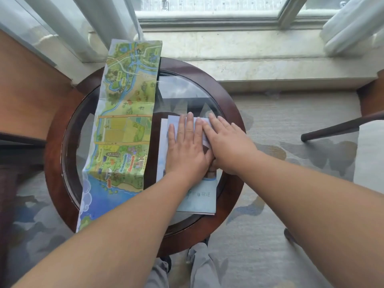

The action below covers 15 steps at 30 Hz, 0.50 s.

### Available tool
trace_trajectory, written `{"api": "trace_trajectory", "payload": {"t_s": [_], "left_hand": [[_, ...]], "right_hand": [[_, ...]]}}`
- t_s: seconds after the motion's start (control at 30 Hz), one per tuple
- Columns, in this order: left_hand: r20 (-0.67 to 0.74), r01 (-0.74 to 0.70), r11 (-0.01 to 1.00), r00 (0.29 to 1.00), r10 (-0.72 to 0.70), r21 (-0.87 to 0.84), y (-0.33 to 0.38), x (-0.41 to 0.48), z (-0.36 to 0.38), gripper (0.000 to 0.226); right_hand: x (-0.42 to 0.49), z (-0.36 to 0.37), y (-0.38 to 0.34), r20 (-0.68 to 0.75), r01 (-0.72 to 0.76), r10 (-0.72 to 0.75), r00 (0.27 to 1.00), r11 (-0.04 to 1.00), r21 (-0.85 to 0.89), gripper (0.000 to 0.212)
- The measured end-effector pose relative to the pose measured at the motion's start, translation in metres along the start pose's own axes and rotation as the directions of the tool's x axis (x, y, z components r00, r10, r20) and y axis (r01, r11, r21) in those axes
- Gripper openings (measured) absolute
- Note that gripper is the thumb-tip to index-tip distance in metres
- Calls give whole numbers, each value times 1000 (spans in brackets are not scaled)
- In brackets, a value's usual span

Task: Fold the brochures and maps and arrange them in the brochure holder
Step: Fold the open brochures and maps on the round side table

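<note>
A round table with a dark, polished wooden rim (233,119) carries an inset glass top (182,90) that mirrors the pale window light. Along its left side lies the map (124,121), a long, narrow paper strip creased crosswise into panels, printed in greens, yellows and blues with a winding river. Its far end juts past the table's far edge and its near end overhangs the near edge. Just right of the map, on the glass, sits the brochure (199,196), a folded rectangle of smooth pale blue and white paper, layered edges showing at its far end and small printed characters near its near end. The left hand (187,150) lies flat on it, fingers straight and close together, pressing down. The right hand (226,146) presses flat beside it, fingers straight, its palm overlapping the left hand's thumb side. Neither hand is curled round anything. Beyond lie sheer white curtains (62,28), a mottled stone sill (249,50) and patterned grey carpet (291,204).
</note>
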<state>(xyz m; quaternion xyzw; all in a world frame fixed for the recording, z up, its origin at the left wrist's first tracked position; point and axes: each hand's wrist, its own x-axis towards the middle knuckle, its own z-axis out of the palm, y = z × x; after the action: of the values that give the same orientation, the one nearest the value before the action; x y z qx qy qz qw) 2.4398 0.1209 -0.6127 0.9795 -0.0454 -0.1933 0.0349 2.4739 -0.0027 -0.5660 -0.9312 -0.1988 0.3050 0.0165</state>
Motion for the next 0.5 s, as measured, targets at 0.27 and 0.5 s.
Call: {"api": "trace_trajectory", "payload": {"t_s": [0.27,0.5], "left_hand": [[-65,-143,989,988,141,-32,-10,-98,39,76],[72,-125,992,989,127,-30,-11,-110,37,76]], "right_hand": [[-4,-3,-4,12,-41,41,999,998,-49,111],[-6,3,-36,21,-127,128,992,991,-47,96]]}}
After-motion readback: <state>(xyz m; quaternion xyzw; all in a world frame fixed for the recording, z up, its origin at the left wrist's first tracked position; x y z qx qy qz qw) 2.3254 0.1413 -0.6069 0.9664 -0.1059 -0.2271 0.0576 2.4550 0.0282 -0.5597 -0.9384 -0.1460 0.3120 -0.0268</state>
